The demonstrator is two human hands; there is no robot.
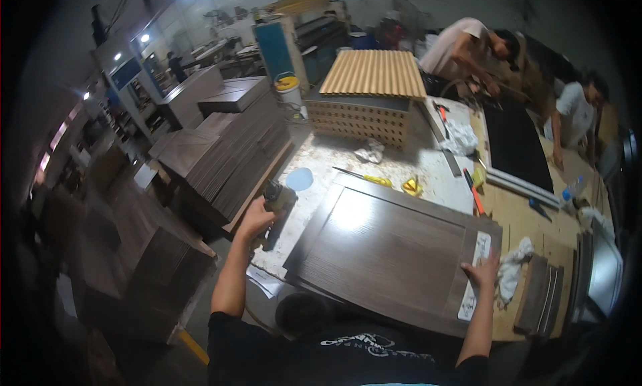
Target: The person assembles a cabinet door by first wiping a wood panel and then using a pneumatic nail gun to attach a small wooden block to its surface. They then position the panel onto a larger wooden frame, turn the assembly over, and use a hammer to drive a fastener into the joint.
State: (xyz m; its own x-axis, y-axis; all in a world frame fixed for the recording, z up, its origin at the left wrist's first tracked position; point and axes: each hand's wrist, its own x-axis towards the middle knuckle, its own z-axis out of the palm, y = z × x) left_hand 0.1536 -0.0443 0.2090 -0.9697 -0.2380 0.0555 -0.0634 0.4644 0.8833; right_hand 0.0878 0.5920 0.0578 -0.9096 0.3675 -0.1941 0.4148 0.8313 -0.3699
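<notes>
My left hand (258, 220) is closed round a dark handheld tool (279, 205), shaped like a nail gun, at the table's left edge. In front of me lies a brown wood-grain cabinet door (374, 242) with a raised frame. My right hand (481, 271) rests on its right end with thumb and fingers apart, over a white printed strip (473, 286). Past the door's far edge are a yellow-handled screwdriver (374, 180) and a yellow tape measure (411, 185). A pale round disc (299, 179) lies near the tool.
Tall stacks of brown panels (227, 159) stand at the left. A ribbed wooden panel (372, 73) tops a pile at the table's back. An orange-handled tool (475, 195) and white rags (513, 266) lie at the right. Two people (461, 48) work beyond, beside a black panel (515, 145).
</notes>
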